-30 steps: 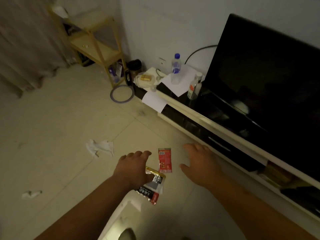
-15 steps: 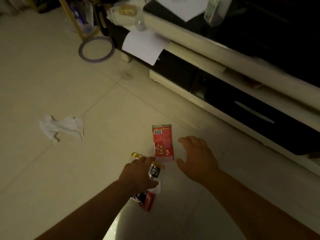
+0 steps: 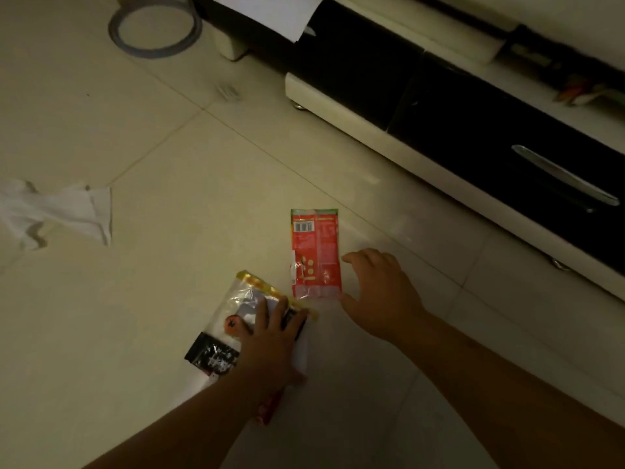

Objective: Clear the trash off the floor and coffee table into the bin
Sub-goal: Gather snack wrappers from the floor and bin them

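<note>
A red snack packet [image 3: 316, 252] lies flat on the tiled floor, barcode side up. My right hand [image 3: 382, 292] is spread open just right of it, with the thumb at its lower right corner and the fingertips by its right edge. My left hand [image 3: 270, 343] holds a clear and black wrapper [image 3: 236, 306] with a yellow top edge, just below and left of the red packet. The fingers lie across the top of that wrapper, and the thumb is hidden under it. A crumpled white tissue [image 3: 57, 211] lies on the floor at the far left. No bin is in view.
A low black and cream TV cabinet [image 3: 439, 106] runs along the right side, close behind the red packet. A sheet of white paper [image 3: 267, 8] hangs over its top edge. A grey ring [image 3: 154, 27] lies on the floor at the top left.
The view has dropped closer to the floor. My right hand has moved up against the red packet, and my left hand has kept the wrapper and lowered beside it.
</note>
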Demonstrator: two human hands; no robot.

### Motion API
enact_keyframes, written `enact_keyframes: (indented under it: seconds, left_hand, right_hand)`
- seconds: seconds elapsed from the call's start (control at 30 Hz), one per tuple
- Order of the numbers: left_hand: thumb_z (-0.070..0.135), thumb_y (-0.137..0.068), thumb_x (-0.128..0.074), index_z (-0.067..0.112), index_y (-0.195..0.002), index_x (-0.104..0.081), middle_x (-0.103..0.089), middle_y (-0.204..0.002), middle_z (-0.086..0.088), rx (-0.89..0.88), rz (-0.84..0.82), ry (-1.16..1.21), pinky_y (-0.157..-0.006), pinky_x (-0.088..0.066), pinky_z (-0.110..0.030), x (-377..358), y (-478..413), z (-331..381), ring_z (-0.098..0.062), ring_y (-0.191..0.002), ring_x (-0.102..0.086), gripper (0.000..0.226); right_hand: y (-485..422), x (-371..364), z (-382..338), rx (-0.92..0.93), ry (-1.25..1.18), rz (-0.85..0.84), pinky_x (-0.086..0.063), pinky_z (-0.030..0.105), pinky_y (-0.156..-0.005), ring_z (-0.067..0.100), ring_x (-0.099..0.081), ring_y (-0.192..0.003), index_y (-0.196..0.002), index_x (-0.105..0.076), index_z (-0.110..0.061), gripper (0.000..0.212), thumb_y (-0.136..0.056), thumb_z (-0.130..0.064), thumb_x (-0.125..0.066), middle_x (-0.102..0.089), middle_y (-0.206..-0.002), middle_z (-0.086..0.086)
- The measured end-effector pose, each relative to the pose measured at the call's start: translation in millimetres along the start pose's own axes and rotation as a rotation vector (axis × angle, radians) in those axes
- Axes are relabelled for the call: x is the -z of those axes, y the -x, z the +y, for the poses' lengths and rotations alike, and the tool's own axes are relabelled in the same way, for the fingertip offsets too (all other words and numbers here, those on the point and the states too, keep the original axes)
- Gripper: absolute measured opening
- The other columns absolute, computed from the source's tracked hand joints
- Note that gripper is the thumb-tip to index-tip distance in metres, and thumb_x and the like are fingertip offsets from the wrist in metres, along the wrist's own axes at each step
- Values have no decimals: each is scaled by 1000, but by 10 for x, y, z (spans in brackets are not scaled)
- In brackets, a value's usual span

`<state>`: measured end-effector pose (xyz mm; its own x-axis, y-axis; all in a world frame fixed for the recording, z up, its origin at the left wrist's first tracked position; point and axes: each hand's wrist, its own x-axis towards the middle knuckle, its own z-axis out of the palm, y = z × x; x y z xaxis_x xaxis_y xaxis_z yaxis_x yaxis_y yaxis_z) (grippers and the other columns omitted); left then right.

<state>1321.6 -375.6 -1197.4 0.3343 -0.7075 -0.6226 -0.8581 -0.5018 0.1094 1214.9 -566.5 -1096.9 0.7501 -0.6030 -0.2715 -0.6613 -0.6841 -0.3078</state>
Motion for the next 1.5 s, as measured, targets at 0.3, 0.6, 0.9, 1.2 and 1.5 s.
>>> enact_keyframes:
  seconds: [0.3,0.6,0.9,1.2,1.5]
  left_hand:
    - [64,-79,-65,50,-151,-20,-24,-162,7,-55,147,87,-111,-26,-59,48,61,-217,-30,-147,-21,86]
    - [44,-67,-76,50,-132,-47,-62,-127,16,-27,105,323,-98,-48,-40,142,113,-639,-17,-119,-53,71]
    - [12,-87,-67,38,-104,-73,-71,-83,20,28,219,690,-64,-52,-17,612,414,-1154,-3,-60,-69,32]
    - [24,-77,-67,48,-115,-65,-66,-105,17,40,376,691,-78,-54,-28,529,325,-1299,2,-75,-65,45]
    - [20,-80,-68,43,-116,-66,-63,-101,15,32,365,702,-79,-53,-31,624,185,-1133,-2,-71,-65,43]
  right_hand:
    - [-25,-51,49,-8,5,-33,-41,38,-100,21,-40,-125,-137,-42,-28,57,-86,-46,-60,-47,-137,-1]
    - [-196,-358,-23,41,10,-22,-48,36,-90,18,-47,-112,-129,-42,-32,57,-81,-58,-59,-51,-124,-4]
    - [-641,-628,-305,19,-85,-77,-47,45,-97,27,-41,-121,-135,-34,-37,96,-55,-76,-69,-40,-142,-4]
    - [-870,-1123,-341,-18,20,-129,-27,49,-115,32,-21,-144,-150,-24,-30,115,-56,-78,-70,-28,-157,1]
    - [-633,-1150,-396,-52,-143,-93,-50,41,-88,30,-54,-107,-128,-49,-26,51,-79,-25,-63,-61,-124,7]
